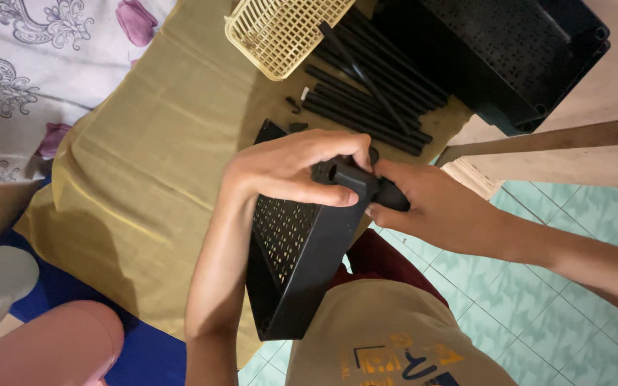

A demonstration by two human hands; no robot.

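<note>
My left hand grips the upper corner of a black perforated plastic shelf tray, which is tilted up on its edge against my lap. My right hand holds a short black tube pressed against the socket at that same corner. Both hands meet at the corner, fingers wrapped around the parts.
Several long black tubes lie on the olive cloth beyond the tray. A cream plastic basket sits at the top, a second black tray at the top right. Teal floor tiles are at the right, a floral sheet at the left.
</note>
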